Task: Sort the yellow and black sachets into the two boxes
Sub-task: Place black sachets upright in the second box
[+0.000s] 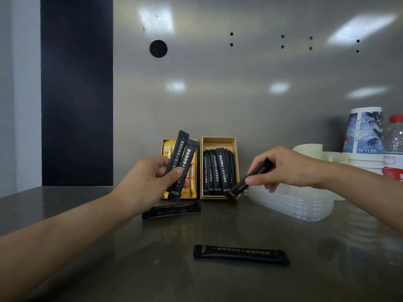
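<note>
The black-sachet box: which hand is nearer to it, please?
Right. The right hand holds a sachet at the box's front corner; the left hand is farther, before the yellow-sachet box.

Left hand (144,182) grips black sachets (190,155); right hand (290,168) pinches another black sachet (239,187).

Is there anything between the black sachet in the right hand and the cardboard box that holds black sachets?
Nothing visible. The right hand pinches the slim black sachet, whose lower end overlaps the front right corner of the open tan cardboard box. Its front holds other black sachets; its rear is bare.
</note>
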`<control>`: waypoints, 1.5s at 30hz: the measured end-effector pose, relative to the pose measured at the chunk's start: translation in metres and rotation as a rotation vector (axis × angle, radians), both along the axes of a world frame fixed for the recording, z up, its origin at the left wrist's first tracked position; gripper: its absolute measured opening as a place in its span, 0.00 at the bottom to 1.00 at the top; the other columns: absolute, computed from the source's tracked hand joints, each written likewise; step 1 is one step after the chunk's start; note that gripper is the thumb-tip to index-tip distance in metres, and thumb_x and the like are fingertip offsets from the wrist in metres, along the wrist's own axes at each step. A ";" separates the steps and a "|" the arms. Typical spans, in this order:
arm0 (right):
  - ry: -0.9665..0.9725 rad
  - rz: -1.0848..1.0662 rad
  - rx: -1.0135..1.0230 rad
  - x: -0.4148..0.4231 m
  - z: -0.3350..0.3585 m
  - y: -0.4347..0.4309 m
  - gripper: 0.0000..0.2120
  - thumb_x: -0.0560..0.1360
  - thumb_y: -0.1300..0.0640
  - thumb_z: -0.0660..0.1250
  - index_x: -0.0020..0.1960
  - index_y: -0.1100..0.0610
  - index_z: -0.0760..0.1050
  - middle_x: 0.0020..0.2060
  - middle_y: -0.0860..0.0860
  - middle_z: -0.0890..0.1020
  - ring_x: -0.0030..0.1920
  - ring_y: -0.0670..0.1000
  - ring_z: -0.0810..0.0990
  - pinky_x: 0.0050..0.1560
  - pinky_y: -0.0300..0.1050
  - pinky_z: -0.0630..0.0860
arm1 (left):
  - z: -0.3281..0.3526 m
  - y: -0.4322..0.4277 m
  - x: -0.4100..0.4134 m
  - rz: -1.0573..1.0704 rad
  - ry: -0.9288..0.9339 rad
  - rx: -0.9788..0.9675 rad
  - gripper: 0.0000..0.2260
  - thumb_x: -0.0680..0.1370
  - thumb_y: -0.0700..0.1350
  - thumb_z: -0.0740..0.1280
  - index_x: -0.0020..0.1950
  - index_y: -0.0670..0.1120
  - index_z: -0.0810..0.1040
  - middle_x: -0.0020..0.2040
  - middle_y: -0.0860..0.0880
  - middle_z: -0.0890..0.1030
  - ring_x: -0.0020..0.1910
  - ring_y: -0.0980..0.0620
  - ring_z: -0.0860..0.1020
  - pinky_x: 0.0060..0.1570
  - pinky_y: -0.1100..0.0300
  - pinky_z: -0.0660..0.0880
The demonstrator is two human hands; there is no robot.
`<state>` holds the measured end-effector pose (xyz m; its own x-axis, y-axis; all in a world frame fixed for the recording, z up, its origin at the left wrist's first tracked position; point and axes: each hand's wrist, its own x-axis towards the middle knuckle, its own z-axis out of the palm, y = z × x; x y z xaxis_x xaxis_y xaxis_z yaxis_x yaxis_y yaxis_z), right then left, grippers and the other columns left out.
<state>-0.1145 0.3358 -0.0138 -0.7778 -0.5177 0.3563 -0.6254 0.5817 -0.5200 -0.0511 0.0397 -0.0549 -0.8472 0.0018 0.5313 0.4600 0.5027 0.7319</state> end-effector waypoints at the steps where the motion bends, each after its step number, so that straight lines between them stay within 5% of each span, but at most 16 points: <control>1: 0.000 -0.017 -0.024 -0.003 -0.001 0.002 0.06 0.74 0.52 0.75 0.48 0.55 0.85 0.34 0.47 0.83 0.37 0.48 0.82 0.44 0.48 0.84 | 0.000 0.000 0.000 0.000 -0.007 -0.011 0.11 0.82 0.47 0.64 0.63 0.48 0.77 0.44 0.52 0.89 0.40 0.63 0.85 0.29 0.75 0.73; 5: 0.025 -0.039 -0.014 -0.011 0.001 -0.003 0.03 0.76 0.58 0.73 0.49 0.56 0.82 0.41 0.54 0.83 0.40 0.48 0.83 0.42 0.48 0.85 | -0.001 0.000 0.000 -0.013 -0.027 -0.035 0.09 0.82 0.49 0.64 0.62 0.50 0.77 0.46 0.53 0.88 0.44 0.60 0.86 0.34 0.73 0.73; 8: 0.097 -0.082 0.055 -0.016 0.016 -0.013 0.08 0.73 0.62 0.76 0.50 0.59 0.79 0.42 0.55 0.85 0.36 0.46 0.84 0.38 0.45 0.84 | 0.000 0.000 -0.003 -0.030 -0.028 -0.013 0.08 0.82 0.48 0.65 0.60 0.50 0.78 0.45 0.52 0.89 0.46 0.58 0.86 0.47 0.60 0.79; 11: 0.189 -0.142 0.233 -0.026 0.031 -0.024 0.19 0.69 0.58 0.80 0.55 0.53 0.75 0.46 0.49 0.84 0.41 0.53 0.84 0.43 0.53 0.83 | -0.002 -0.002 -0.004 -0.044 -0.024 -0.009 0.06 0.82 0.48 0.65 0.58 0.51 0.78 0.43 0.52 0.89 0.46 0.57 0.86 0.57 0.49 0.79; 16: 0.345 -0.250 0.379 -0.041 0.044 -0.042 0.27 0.66 0.52 0.82 0.57 0.52 0.70 0.44 0.44 0.78 0.41 0.44 0.76 0.45 0.44 0.74 | -0.001 -0.001 -0.002 -0.042 -0.021 -0.007 0.05 0.82 0.48 0.65 0.57 0.52 0.78 0.44 0.53 0.89 0.49 0.57 0.86 0.61 0.47 0.79; 21: 0.461 -0.278 0.417 -0.047 0.035 -0.054 0.26 0.68 0.49 0.80 0.62 0.52 0.74 0.55 0.47 0.77 0.42 0.39 0.73 0.38 0.32 0.66 | 0.001 -0.001 -0.003 -0.047 -0.010 -0.022 0.08 0.82 0.48 0.65 0.59 0.50 0.78 0.44 0.52 0.89 0.47 0.58 0.86 0.59 0.50 0.80; 26: 0.514 -0.318 0.461 -0.048 0.030 -0.056 0.28 0.70 0.46 0.78 0.66 0.51 0.74 0.58 0.47 0.73 0.58 0.47 0.73 0.57 0.41 0.69 | -0.001 -0.002 -0.005 -0.050 -0.020 -0.014 0.08 0.82 0.48 0.65 0.60 0.50 0.78 0.45 0.52 0.89 0.48 0.58 0.86 0.60 0.49 0.80; 30: 0.518 -0.294 0.444 -0.043 0.025 -0.056 0.30 0.72 0.45 0.75 0.70 0.51 0.70 0.61 0.47 0.72 0.61 0.47 0.72 0.63 0.44 0.72 | -0.001 -0.004 -0.007 -0.058 -0.037 0.024 0.08 0.82 0.48 0.65 0.60 0.50 0.78 0.45 0.51 0.89 0.49 0.56 0.86 0.60 0.48 0.81; 33: 0.491 -0.255 0.458 -0.040 0.020 -0.054 0.30 0.74 0.47 0.73 0.72 0.51 0.68 0.62 0.46 0.71 0.61 0.47 0.72 0.62 0.44 0.73 | -0.001 -0.005 -0.008 -0.055 -0.048 0.032 0.10 0.82 0.48 0.65 0.62 0.49 0.78 0.45 0.51 0.89 0.48 0.55 0.87 0.55 0.51 0.82; 35: 0.493 -0.245 0.457 -0.038 0.018 -0.053 0.29 0.75 0.47 0.72 0.72 0.51 0.67 0.61 0.46 0.70 0.59 0.45 0.73 0.61 0.44 0.74 | -0.001 -0.005 -0.008 -0.032 -0.048 0.015 0.11 0.82 0.49 0.65 0.63 0.49 0.77 0.46 0.51 0.89 0.47 0.56 0.87 0.44 0.62 0.80; 39: 0.540 -0.241 0.434 -0.033 0.015 -0.053 0.28 0.76 0.44 0.70 0.72 0.50 0.66 0.58 0.43 0.68 0.44 0.38 0.71 0.43 0.33 0.70 | -0.002 -0.005 -0.008 -0.022 -0.048 -0.002 0.12 0.82 0.49 0.64 0.64 0.49 0.77 0.47 0.51 0.89 0.45 0.58 0.86 0.30 0.74 0.72; 42: 0.596 -0.291 0.432 -0.031 0.014 -0.053 0.27 0.77 0.42 0.68 0.72 0.49 0.65 0.60 0.43 0.68 0.42 0.39 0.72 0.39 0.34 0.69 | -0.002 -0.004 -0.007 -0.029 -0.043 0.009 0.11 0.82 0.48 0.64 0.64 0.49 0.77 0.46 0.50 0.89 0.42 0.59 0.86 0.28 0.75 0.72; 45: 0.703 -0.354 0.360 -0.024 0.016 -0.056 0.19 0.80 0.45 0.63 0.69 0.50 0.69 0.60 0.45 0.71 0.45 0.42 0.75 0.44 0.40 0.73 | -0.002 -0.004 -0.007 -0.048 -0.040 0.021 0.11 0.82 0.47 0.64 0.64 0.48 0.77 0.46 0.50 0.89 0.41 0.60 0.86 0.28 0.75 0.72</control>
